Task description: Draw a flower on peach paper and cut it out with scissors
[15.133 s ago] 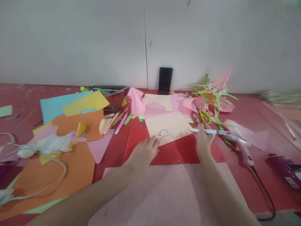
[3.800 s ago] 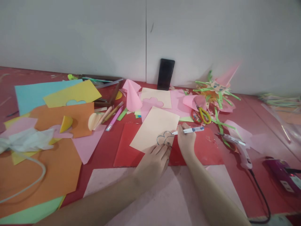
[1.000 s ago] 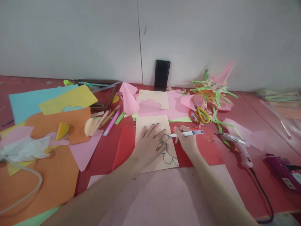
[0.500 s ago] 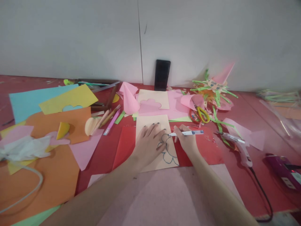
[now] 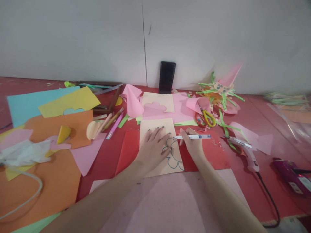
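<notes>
My left hand (image 5: 153, 145) lies flat with its fingers spread on a cream sheet of paper (image 5: 155, 124). A rounded, scalloped outline in dark ink (image 5: 173, 162) runs along the sheet's right side, partly covered by my left fingers. My right hand (image 5: 192, 144) grips a white pen (image 5: 194, 137). The pen's tip points left and meets or hovers just over the sheet near the top of the outline; I cannot tell which. Under the cream sheet is a red sheet (image 5: 126, 152).
Scissors (image 5: 207, 118) lie behind my right hand. A glue gun (image 5: 246, 150) with its cord and a purple box-like device (image 5: 291, 174) sit at right. Paper cones (image 5: 133, 105), a phone (image 5: 167, 77) and a decorated cone figure (image 5: 225, 84) stand behind. Orange paper (image 5: 58, 171) covers the left.
The view has shifted very slightly. Both hands keep nearly the same places, and the pen is still at the top of the outline.
</notes>
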Available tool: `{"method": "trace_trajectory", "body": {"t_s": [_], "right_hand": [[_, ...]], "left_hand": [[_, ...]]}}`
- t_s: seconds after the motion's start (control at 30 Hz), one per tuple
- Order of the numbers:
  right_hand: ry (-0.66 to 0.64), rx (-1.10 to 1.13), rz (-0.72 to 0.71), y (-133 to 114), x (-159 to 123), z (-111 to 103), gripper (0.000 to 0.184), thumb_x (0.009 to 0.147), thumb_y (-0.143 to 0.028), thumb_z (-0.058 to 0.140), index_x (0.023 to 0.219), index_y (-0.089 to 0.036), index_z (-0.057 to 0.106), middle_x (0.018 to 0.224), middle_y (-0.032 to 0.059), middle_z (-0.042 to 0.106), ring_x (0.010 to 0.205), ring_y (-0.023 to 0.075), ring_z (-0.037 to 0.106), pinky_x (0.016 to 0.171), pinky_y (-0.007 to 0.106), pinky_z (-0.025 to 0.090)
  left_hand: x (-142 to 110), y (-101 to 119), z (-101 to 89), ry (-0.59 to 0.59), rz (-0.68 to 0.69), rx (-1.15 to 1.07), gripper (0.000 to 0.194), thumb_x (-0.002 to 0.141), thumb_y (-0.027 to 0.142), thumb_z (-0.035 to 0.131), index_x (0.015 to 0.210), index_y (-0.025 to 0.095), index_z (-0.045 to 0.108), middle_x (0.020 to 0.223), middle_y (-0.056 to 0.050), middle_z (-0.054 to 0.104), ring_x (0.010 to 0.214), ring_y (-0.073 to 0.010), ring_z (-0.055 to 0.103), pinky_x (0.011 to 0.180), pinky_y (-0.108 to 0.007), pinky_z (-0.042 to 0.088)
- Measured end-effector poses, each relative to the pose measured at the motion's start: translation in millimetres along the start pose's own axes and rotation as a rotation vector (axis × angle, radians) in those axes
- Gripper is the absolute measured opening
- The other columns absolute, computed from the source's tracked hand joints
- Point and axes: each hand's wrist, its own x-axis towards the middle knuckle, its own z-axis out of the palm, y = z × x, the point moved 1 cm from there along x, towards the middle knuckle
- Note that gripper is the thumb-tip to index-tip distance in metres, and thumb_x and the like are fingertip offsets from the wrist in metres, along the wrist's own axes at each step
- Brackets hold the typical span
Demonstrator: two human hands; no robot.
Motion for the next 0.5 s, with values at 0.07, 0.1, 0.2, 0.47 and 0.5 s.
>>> {"method": "trace_trajectory", "body": {"t_s": [0.07, 0.1, 0.2, 0.47, 0.5], "right_hand": [[-0.022, -0.002, -0.005, 0.1, 0.2, 0.1, 0.037, 0.082, -0.035, 0.049, 0.049, -0.020, 0.039, 0.039, -0.0048, 0.048, 0.043, 0.0096, 0.043, 0.056, 0.023, 0.036], [-0.036, -0.007, -0.014, 0.1, 0.1, 0.2, 0.037, 0.082, -0.035, 0.049, 0.049, -0.020, 0.039, 0.039, -0.0047, 0.048, 0.043, 0.0097, 0.044, 0.056, 0.023, 0.036], [-0.028, -0.015, -0.028, 0.0, -0.9, 0.8, 0.037, 0.082, -0.036, 0.049, 0.049, -0.020, 0.040, 0.041, -0.0045, 0.048, 0.044, 0.0098, 0.044, 0.056, 0.023, 0.035], [0.017, 0.012, -0.005, 1.7, -0.7, 0.1, 0.039, 0.082, -0.036, 0.049, 0.049, -0.020, 0.038, 0.040, -0.0051, 0.047, 0.044, 0.0094, 0.044, 0.057, 0.023, 0.036], [-0.002, 0.009, -0.009, 1.8, -0.5, 0.0, 0.039, 0.082, -0.035, 0.049, 0.048, -0.020, 0.039, 0.040, -0.0050, 0.047, 0.044, 0.0094, 0.044, 0.057, 0.023, 0.036]], "left_hand": [[0.0, 0.1, -0.1, 0.006, 0.003, -0.004, 0.045, 0.085, 0.041, 0.037, 0.129, 0.028, 0.038, 0.142, -0.005, 0.031, 0.131, -0.0240, 0.023, 0.107, -0.047, 0.015], [0.0, 0.0, 0.0, 0.008, 0.003, -0.005, 0.045, 0.085, 0.042, 0.037, 0.128, 0.028, 0.039, 0.142, -0.005, 0.031, 0.131, -0.0239, 0.024, 0.107, -0.047, 0.015], [0.1, 0.0, 0.6, 0.002, 0.002, 0.000, 0.046, 0.086, 0.042, 0.035, 0.128, 0.027, 0.039, 0.142, -0.006, 0.031, 0.131, -0.0234, 0.024, 0.107, -0.047, 0.015], [0.0, -0.3, 1.1, -0.008, 0.001, 0.013, 0.046, 0.086, 0.041, 0.036, 0.129, 0.027, 0.037, 0.142, -0.006, 0.031, 0.131, -0.0236, 0.024, 0.108, -0.046, 0.015], [-0.1, -0.5, 1.3, -0.010, 0.001, 0.014, 0.046, 0.086, 0.041, 0.035, 0.129, 0.027, 0.037, 0.142, -0.006, 0.031, 0.131, -0.0237, 0.023, 0.108, -0.046, 0.015]]}}
